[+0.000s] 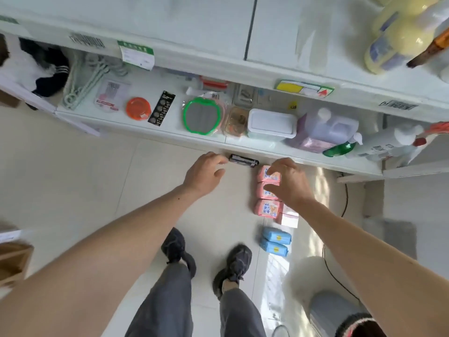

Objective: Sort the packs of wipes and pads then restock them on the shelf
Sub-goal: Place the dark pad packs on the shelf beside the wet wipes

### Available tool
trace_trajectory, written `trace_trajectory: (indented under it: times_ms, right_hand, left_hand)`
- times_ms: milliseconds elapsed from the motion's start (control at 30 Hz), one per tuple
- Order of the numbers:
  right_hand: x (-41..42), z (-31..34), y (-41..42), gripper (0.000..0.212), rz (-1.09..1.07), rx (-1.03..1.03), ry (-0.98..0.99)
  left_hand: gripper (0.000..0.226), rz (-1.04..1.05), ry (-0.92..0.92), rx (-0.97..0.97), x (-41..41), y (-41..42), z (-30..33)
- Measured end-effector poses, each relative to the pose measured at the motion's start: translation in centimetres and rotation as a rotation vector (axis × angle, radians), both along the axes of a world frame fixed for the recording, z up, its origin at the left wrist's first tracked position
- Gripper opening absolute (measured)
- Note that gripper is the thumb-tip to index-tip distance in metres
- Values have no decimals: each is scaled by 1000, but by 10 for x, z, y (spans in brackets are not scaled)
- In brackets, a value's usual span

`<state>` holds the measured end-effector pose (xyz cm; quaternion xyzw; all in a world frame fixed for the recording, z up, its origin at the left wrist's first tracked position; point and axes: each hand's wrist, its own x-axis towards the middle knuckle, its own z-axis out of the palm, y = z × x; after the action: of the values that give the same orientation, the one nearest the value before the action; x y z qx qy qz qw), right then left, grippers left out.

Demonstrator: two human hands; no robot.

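Floor tiles held pink packs [268,190] under the right hand [290,182], fingers curled, grip unclear; left hand [204,172] at 10 o'clock hung loose.

counted three pink packs [268,192] in a row on the floor, two blue packs [275,242] just below them, one dark pack [243,161] at the foot of the shelf [145,128]. on the shelf, counted one green-framed mirror [201,116], one orange lid [138,108], one black card of button cells [161,108], one white lidded box [272,124], one purple jug [328,128], one green-capped bottle [340,149]. seen two hands, left hand [204,175] and right hand [289,182], and two dark shoes [233,266].
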<state>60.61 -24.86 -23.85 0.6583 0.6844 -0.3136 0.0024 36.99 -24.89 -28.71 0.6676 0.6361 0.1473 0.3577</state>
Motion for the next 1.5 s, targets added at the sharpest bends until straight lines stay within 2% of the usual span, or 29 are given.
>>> trace_trajectory:
  times_ms: [333, 467, 633, 733, 833, 933, 1200, 1333, 1500]
  right_hand:
    - [23, -214, 37, 32, 38, -43, -59]
    - [27, -297, 60, 36, 58, -7, -92]
    - [28, -394, 88, 52, 125, -8, -211]
    - [27, -440, 107, 63, 133, -6, -265]
    - [30, -478, 121, 64, 132, 21, -292]
    - [30, -508, 130, 60, 134, 75, -309]
    - [25, -550, 142, 39, 182, 152, -384]
    - [24, -544, 138, 34, 179, 140, -349]
    - [22, -503, 117, 30, 191, 107, -283]
  left_hand:
    - [28, 37, 40, -72, 11, 36, -199]
    - [41, -5, 35, -135, 13, 56, -278]
    - [55, -66, 27, -174, 25, 82, -363]
    - [60, -64, 36, -179, 34, 96, -408]
    - [64, -42, 35, -196, 44, 108, -445]
    - [72, -52, 50, -194, 53, 118, -475]
    - [62, -52, 18, -188, 71, 128, -522]
    - [56, -34, -17, -183, 69, 124, -517]
    - [54, -45, 8, -190, 57, 101, -477]
